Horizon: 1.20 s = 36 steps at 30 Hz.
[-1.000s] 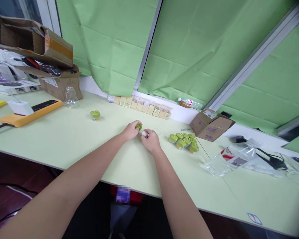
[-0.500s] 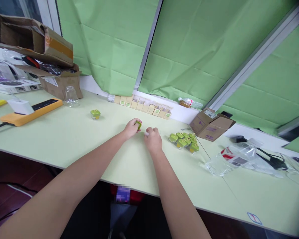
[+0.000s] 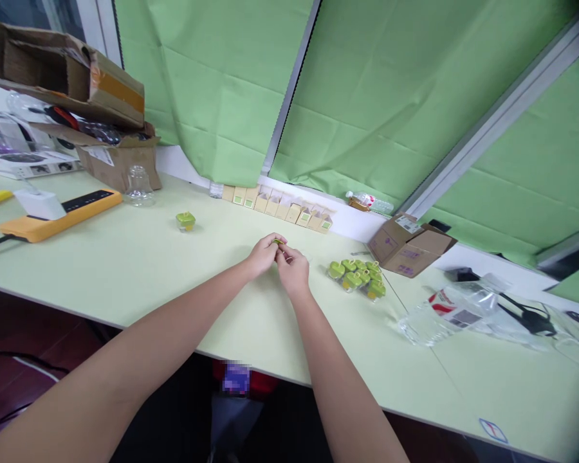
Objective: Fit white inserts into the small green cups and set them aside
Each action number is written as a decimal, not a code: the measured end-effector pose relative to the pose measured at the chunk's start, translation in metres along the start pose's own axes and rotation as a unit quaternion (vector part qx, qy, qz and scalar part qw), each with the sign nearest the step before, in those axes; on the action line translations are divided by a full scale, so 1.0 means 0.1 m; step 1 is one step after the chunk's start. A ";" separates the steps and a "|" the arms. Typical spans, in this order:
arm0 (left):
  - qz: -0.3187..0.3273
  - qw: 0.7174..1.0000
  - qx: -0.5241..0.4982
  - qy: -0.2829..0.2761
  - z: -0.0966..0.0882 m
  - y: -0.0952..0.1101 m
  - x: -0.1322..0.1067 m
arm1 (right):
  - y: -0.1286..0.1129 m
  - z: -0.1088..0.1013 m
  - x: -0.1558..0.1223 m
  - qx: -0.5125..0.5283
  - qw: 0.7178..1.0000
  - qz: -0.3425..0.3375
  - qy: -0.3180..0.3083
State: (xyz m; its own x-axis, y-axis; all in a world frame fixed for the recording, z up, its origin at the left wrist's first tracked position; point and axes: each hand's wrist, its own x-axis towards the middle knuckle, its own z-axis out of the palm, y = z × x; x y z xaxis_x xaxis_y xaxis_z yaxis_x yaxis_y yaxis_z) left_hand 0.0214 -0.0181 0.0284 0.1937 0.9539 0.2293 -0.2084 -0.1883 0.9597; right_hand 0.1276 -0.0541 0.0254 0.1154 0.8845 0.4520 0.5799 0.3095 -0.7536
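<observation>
Over the middle of the pale table, my left hand (image 3: 263, 256) is closed round a small green lid (image 3: 278, 242), mostly covered by my fingers. My right hand (image 3: 293, 269) meets it there, its fingers pinched together on a thin pale cord or loop (image 3: 289, 258) beside the lid. To the right stands a cluster of small clear containers with green lids (image 3: 352, 280), several with pale loops on top. A single container of the same kind (image 3: 186, 222) stands apart to the left.
A row of small cardboard boxes (image 3: 284, 209) lines the wall. An orange power strip (image 3: 67, 215), a clear plastic vessel (image 3: 139, 186) and larger cartons (image 3: 118, 161) stand at left. On the right are a brown box (image 3: 410, 244) and a large clear bottle (image 3: 448, 312).
My hands have come together: the left moved right with the green lid and turned it, and my right fingers now touch it. The other things on the table stay put.
</observation>
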 end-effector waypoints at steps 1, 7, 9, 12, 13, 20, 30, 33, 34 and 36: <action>-0.004 1.000 -0.010 -0.001 0.01 0.00 -0.01 | 0.01 0.01 0.01 0.018 1.000 0.010 -0.003; -0.040 0.995 -0.083 -0.044 0.02 0.02 -0.03 | 0.06 0.00 0.04 0.058 0.997 0.057 -0.009; -0.041 0.995 -0.075 -0.057 0.03 0.03 -0.04 | 0.06 -0.02 0.04 0.028 0.998 0.051 0.010; -0.029 0.997 -0.047 -0.058 0.05 0.03 -0.05 | 0.04 -0.04 0.03 -0.029 0.998 0.008 0.046; -0.024 0.997 -0.042 -0.053 0.06 0.02 -0.05 | 0.03 -0.04 0.02 -0.042 0.998 -0.011 0.054; -0.017 0.996 -0.087 0.001 0.04 0.02 0.00 | -0.07 -0.02 -0.02 -0.065 0.993 -0.061 0.080; -0.055 0.993 -0.041 0.094 -0.17 -0.05 0.12 | -0.05 -0.06 0.04 0.112 0.990 -0.012 0.088; -0.045 0.994 -0.067 0.068 -0.19 -0.04 0.12 | -0.01 -0.05 0.05 0.151 0.986 0.031 0.055; -0.042 0.995 -0.072 0.052 -0.18 -0.03 0.11 | -0.01 -0.05 0.05 0.162 0.985 0.041 0.041; -0.043 0.996 -0.069 0.023 -0.14 0.01 0.06 | 0.00 -0.04 0.05 0.181 0.982 0.054 0.020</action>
State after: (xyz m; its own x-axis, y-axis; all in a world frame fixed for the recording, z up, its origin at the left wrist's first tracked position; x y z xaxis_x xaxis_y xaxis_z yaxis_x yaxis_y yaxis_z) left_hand 0.0086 -0.0089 0.0285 0.1724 0.9756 0.1362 -0.3233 -0.0746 0.9433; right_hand 0.1312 -0.0516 0.0298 0.1964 0.9065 0.3739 0.2379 0.3258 -0.9150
